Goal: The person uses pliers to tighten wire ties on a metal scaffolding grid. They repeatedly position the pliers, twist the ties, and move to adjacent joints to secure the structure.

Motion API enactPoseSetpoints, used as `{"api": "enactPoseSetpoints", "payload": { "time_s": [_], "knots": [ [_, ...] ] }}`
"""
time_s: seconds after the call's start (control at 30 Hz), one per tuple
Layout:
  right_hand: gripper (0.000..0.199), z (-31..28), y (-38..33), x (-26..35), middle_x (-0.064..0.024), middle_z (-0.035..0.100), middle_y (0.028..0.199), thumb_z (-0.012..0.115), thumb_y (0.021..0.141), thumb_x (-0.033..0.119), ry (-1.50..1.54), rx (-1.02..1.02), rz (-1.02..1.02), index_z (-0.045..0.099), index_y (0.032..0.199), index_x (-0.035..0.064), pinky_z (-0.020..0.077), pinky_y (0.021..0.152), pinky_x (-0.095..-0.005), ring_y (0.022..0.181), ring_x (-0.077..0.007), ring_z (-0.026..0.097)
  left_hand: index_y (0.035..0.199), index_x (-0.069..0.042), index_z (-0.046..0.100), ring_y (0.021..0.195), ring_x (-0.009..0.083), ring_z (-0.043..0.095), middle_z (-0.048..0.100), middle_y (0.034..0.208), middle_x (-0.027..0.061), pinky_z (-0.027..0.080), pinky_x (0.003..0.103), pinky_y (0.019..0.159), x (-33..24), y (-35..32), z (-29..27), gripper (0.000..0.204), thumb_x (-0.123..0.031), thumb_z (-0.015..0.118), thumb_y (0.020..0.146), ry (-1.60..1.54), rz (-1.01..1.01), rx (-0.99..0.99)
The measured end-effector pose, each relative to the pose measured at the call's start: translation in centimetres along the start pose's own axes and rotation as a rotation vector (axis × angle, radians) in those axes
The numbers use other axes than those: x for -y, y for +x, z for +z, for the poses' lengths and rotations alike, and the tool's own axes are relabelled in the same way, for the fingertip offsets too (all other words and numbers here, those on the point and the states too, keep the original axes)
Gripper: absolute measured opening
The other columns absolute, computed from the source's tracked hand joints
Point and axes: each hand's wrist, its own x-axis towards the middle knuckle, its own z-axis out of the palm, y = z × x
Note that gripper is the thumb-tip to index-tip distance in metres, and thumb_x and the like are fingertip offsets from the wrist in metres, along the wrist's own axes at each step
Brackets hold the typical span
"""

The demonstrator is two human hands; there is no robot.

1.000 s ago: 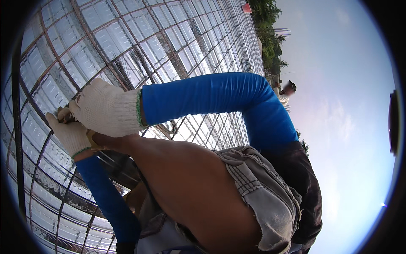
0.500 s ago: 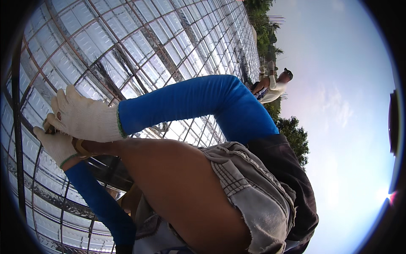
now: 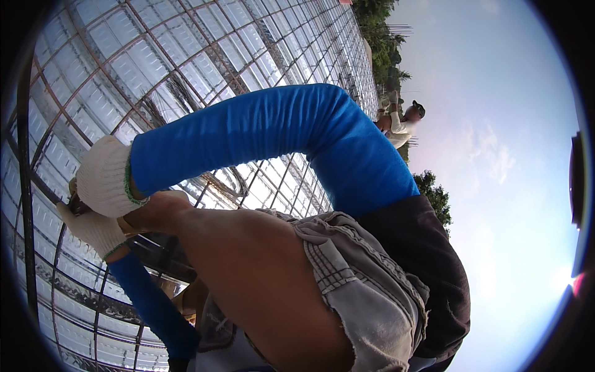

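Note:
My right hand (image 3: 106, 177), in a white knit glove below a long blue sleeve, is bent down at the wrist at far left. Its fingers curl away from view, toward a small dark object (image 3: 77, 203) between the hands, which I cannot identify. Just below is my left hand (image 3: 93, 232), gloved alike, its fingers closed around that same spot. Both hands are low over the steel rebar mesh (image 3: 59, 245). My bare knee and thigh (image 3: 254, 266) reach between the two arms and hide part of the mesh.
Rebar grid lies over shiny ribbed metal decking (image 3: 133, 59), with bundled wires (image 3: 176, 93) on it. A dark bar (image 3: 25, 186) runs along the left. Another person (image 3: 403, 124) in a cap is farther off, near trees (image 3: 378, 49). My grey shorts (image 3: 372, 291) fill the lower right.
My right hand has rolled over: its spread fingers are now curled down and hidden. The right elbow has risen in the picture. My left hand has shifted slightly toward the right and down.

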Motion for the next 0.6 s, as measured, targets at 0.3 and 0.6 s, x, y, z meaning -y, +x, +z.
{"api": "enactPoseSetpoints", "payload": {
  "time_s": [0.3,0.6],
  "knots": [
    [0.022,-1.6,5.4,-6.1,-0.0124,0.077,0.086,0.081,0.088,0.027,0.969,0.736,-0.109,0.074,0.084,0.0070,0.0586,0.069,-0.0420,0.076,-0.0332,0.073,0.126,-0.006,0.069,0.106,0.0227,0.067,0.072,0.116,0.0105,0.052,0.042,0.098,1.8,3.2,-3.3,0.052,-0.048,0.039,0.116,-0.149,0.110,0.228],
    [0.040,1.7,-0.5,0.4,-0.0085,0.070,0.135,0.066,0.105,0.041,2.409,-0.129,0.022,0.069,0.135,0.0138,0.0519,0.105,-0.0437,0.121,-0.0248,0.068,0.147,-0.006,0.055,0.114,0.0192,0.066,0.068,0.126,0.0085,0.053,0.040,0.105,1.9,3.1,-3.6,0.046,-0.040,0.043,0.118,0.363,0.309,0.191]
  ]
}}
